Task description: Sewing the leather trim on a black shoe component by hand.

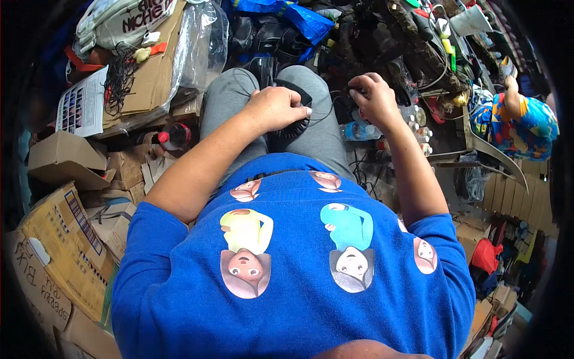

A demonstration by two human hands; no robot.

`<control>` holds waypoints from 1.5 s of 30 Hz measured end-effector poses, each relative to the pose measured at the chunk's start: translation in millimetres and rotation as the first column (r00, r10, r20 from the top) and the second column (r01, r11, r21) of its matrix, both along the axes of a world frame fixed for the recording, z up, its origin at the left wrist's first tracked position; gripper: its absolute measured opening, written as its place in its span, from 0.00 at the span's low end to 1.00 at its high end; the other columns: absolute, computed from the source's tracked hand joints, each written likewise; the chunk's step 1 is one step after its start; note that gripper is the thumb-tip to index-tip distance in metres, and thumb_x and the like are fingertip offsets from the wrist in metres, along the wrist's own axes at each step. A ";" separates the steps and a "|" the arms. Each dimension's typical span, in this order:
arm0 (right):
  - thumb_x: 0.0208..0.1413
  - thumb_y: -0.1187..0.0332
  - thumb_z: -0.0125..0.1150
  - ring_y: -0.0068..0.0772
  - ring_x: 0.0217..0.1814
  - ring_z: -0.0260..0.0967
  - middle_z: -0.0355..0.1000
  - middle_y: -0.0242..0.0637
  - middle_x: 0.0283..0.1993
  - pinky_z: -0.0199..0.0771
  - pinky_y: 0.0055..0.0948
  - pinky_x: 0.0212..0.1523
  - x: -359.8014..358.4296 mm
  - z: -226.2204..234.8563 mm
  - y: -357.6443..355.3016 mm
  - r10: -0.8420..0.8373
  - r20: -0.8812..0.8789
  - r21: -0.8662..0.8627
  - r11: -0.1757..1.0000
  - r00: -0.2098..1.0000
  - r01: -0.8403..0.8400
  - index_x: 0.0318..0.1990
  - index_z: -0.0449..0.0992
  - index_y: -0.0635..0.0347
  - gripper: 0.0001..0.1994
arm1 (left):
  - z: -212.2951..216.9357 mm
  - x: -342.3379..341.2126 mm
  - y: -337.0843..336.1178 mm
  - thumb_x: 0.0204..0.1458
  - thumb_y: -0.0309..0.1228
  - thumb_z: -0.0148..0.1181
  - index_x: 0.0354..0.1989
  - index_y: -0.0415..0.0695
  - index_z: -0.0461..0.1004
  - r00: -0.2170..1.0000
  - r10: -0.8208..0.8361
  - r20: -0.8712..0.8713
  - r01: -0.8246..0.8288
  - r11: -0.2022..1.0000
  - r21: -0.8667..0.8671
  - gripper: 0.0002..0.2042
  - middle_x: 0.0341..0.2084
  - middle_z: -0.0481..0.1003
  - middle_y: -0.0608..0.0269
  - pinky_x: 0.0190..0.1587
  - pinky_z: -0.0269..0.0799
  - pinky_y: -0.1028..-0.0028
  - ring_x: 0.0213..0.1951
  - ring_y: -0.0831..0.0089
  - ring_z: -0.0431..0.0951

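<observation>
The left hand [276, 109] grasps a black, round-ended, ridge-edged object [294, 128] on the grey-trousered lap [326, 140]; its rounded end points waistward, long axis running roughly knees-to-waist. The right hand [372, 99], fingers curled, hovers beside the right knee [306, 75]; I cannot tell whether it pinches anything.

Left hand [276, 109] grips dark ridged item [293, 130] over the lap, grey trousers [226, 99]. Right hand [374, 100] apart, by right knee, fingers curled; contents unclear. Bottle with blue label [357, 131] near right thigh. Left side: red-capped bottle [175, 139], cardboard box [63, 157]. Blue plastic [310, 25] past knees.
</observation>
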State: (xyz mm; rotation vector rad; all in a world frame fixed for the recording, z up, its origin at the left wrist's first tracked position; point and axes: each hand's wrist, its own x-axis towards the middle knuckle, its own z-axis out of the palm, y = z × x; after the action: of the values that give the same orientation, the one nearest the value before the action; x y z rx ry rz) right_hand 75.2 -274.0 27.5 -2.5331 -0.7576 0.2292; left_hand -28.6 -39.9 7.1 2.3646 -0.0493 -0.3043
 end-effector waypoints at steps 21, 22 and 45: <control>0.48 0.68 0.62 0.36 0.24 0.67 0.72 0.38 0.23 0.69 0.32 0.34 -5.7 -12.0 -55.9 0.031 -0.177 -0.066 0.997 0.984 -0.043 0.30 0.75 0.55 0.04 | 5.4 -102.3 137.2 0.45 0.22 0.50 0.34 0.44 0.74 0.926 -0.056 0.374 -0.109 0.908 0.404 0.09 0.29 0.74 0.56 0.42 0.64 0.65 0.37 0.59 0.72; 0.49 0.67 0.63 0.31 0.25 0.67 0.71 0.35 0.22 0.69 0.30 0.33 -1.8 -7.5 -58.8 -0.044 -0.369 0.145 0.984 0.929 0.104 0.31 0.76 0.57 0.05 | 6.1 -105.6 148.6 0.49 0.23 0.53 0.35 0.42 0.75 0.935 0.116 0.334 -0.195 0.958 0.212 0.06 0.31 0.76 0.57 0.42 0.67 0.68 0.37 0.64 0.75; 0.52 0.62 0.61 0.28 0.36 0.74 0.77 0.43 0.35 0.71 0.27 0.38 26.6 -18.8 -243.3 -0.352 -0.104 -0.275 0.909 0.930 0.314 0.46 0.77 0.56 0.15 | 80.0 -184.6 259.5 0.50 0.30 0.59 0.36 0.40 0.77 0.746 0.477 0.465 -0.665 0.501 0.554 0.08 0.31 0.74 0.56 0.41 0.68 0.66 0.37 0.60 0.75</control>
State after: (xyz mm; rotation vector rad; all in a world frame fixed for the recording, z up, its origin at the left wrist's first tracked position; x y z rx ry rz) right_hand 101.8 -517.3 8.6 -2.7950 -0.2367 0.4181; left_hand -213.2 219.6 87.1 2.9601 0.8985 0.4085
